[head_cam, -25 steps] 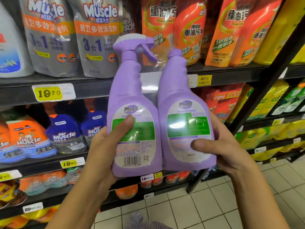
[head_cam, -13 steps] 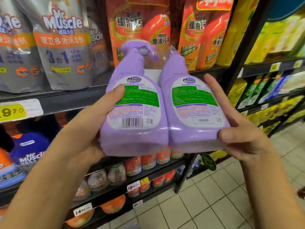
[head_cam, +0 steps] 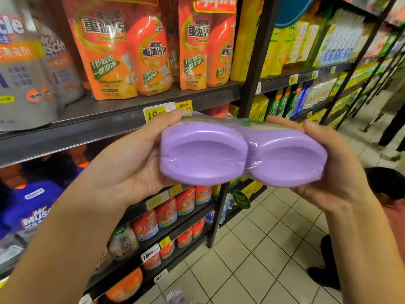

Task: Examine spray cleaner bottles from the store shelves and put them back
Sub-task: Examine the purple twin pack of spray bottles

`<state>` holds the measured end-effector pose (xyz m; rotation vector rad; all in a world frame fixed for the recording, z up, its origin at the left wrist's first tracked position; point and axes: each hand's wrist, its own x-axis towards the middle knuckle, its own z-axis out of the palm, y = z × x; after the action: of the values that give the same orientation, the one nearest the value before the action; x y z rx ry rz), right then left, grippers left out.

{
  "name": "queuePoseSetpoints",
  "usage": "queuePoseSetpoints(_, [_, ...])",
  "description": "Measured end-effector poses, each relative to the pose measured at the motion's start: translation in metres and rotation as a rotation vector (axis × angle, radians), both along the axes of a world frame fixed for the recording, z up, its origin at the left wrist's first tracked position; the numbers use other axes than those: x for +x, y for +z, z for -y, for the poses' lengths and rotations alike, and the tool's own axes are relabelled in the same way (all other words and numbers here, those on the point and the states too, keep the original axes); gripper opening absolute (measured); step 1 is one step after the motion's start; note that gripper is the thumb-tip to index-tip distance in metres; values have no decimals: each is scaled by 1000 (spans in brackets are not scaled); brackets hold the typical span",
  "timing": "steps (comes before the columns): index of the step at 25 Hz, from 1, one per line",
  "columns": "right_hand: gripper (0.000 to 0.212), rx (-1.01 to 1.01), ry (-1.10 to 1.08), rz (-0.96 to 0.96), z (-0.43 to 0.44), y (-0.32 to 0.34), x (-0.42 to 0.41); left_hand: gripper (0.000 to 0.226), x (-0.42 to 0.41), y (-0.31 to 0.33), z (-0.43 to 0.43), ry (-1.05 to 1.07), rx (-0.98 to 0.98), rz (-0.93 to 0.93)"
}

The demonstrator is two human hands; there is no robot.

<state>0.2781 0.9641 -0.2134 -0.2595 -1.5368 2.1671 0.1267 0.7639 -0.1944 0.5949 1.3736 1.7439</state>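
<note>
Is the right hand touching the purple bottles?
Touching. The head view shows the right hand gripping the end of the purple bottles, its fingers curled over the pack's side with no gap between them.

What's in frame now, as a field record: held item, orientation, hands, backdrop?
held item: twin-pack of purple spray cleaner bottles, wrapped together in clear film
orientation: tipped over, both bases facing the camera
left hand: grips the pack's left side
right hand: grips the pack's right side
backdrop: orange cleaner pouches standing on a dark shelf
</note>
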Motion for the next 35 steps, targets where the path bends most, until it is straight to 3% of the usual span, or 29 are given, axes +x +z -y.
queuePoseSetpoints(3, [54,-19,-48,79,0,-3,2,33,1,1,-4,-11,33,151])
queuePoseSetpoints(11, [51,62,95,5,-6,-13,-4,41,-2,-12,-1,58,82,127])
queuePoseSetpoints(15, [84,143,243,-77,-10,-25,-1,43,3,-33,6,5,111,293])
queuePoseSetpoints(19, [114,173,330,-116,-9,-36,-1,48,9,-58,15,104,101,200])
queuePoseSetpoints(22, [123,154,359,-90,-5,-42,-11,48,7,-63,16,206,156,137])
queuePoseSetpoints(24, [115,122,299,-69,0,-46,-22,49,3,-63,17,267,170,70])
queuePoseSetpoints(28, [77,88,179,-62,11,-46,-47,63,-3,-61,24,330,214,-48])
queuePoseSetpoints(35, [66,99,120,-110,36,-33,-73,62,-22,-50,42,338,247,-245])
